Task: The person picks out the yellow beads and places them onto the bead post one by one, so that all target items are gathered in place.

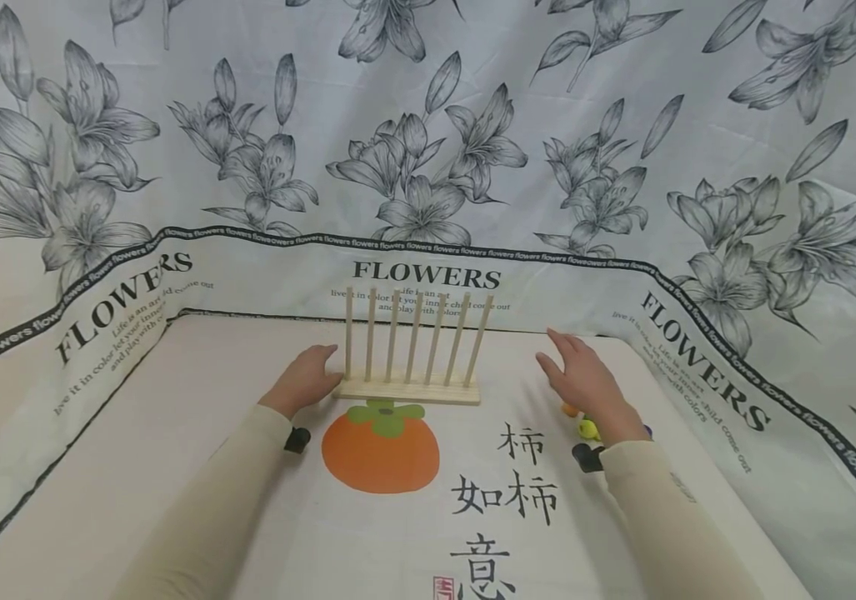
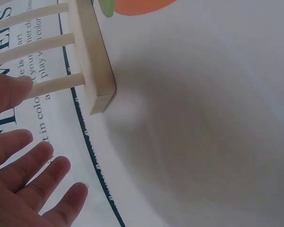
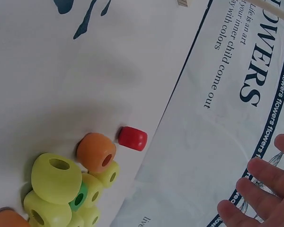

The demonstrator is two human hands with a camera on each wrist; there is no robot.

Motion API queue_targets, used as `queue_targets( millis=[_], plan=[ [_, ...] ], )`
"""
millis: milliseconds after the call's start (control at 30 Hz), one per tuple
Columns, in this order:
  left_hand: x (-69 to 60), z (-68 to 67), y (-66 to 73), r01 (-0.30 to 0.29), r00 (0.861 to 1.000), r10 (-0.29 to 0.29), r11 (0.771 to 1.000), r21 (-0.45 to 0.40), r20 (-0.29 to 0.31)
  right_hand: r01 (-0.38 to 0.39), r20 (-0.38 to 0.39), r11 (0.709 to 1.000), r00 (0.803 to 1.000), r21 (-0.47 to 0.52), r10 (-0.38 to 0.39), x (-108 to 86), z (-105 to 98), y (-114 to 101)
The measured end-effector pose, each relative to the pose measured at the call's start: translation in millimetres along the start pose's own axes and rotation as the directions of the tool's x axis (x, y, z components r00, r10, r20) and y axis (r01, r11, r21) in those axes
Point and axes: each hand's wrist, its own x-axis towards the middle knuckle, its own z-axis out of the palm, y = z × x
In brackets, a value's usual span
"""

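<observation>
Place screened off by patterned curtains (image 1: 525,225); whether home or studio, cannot be told. Surface (image 1: 120,467) enclosed at back and both sides, its cover marked with an orange persimmon (image 1: 381,458) and black Chinese characters (image 1: 533,497). Grey lilies (image 1: 428,204) and "FLOWERS" lettering (image 1: 428,275) seen printed on the surrounding fabric; a decorated, domestic-looking nook suggested

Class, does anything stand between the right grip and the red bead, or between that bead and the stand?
Nothing visible does. In the right wrist view, no object lies between the right grip and the red bead; only cloth shows between bead and stand. The other beads sit off both paths.
</observation>
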Motion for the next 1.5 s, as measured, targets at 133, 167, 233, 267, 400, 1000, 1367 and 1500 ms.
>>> queue_targets(
  millis=[133,167,233,267,400,1000,1367,1500],
  plan=[
    [-1.2,2.0,0.2,-0.003,1.000,0.002,1.000,0.024,0.011,-0.019,0.016,1.000,1.000,-0.001,0.019,-3.9,-1,2],
    [-1.5,2.6,-0.1,0.000,1.000,-0.001,1.000,0.027,0.016,-0.027,0.018,1.000,0.999,-0.004,0.027,-4.8,-1,3],
    [-2.1,4.0,-1.2,0.014,1.000,-0.015,0.999,0.031,0.026,-0.036,0.014,0.999,0.999,-0.017,0.036,-6.2,-1,4],
    [-2.2,4.8,-2.1,0.016,0.999,-0.017,0.999,0.040,0.030,-0.037,0.012,0.999,0.999,-0.026,0.037,-6.5,-1,5],
    [-1.4,6.5,-3.5,0.020,0.998,-0.024,0.998,0.062,0.050,-0.037,0.005,0.998,0.999,-0.050,0.037,-7.5,0,9],
    [1.2,14.2,-5.7,-0.036,0.995,0.010,0.969,0.245,0.104,-0.163,0.187,0.986,0.968,-0.034,0.167,-19.0,0,33],
    [0.6,11.7,-8.1,-0.040,0.994,0.010,0.961,0.274,0.111,-0.245,0.347,0.969,0.908,-0.017,0.235,-31.9,-2,34],
    [1.5,13.9,-10.4,-0.033,0.995,0.005,0.961,0.274,0.105,-0.199,0.367,0.978,0.907,-0.061,0.207,-36.0,2,36]
  ],
)
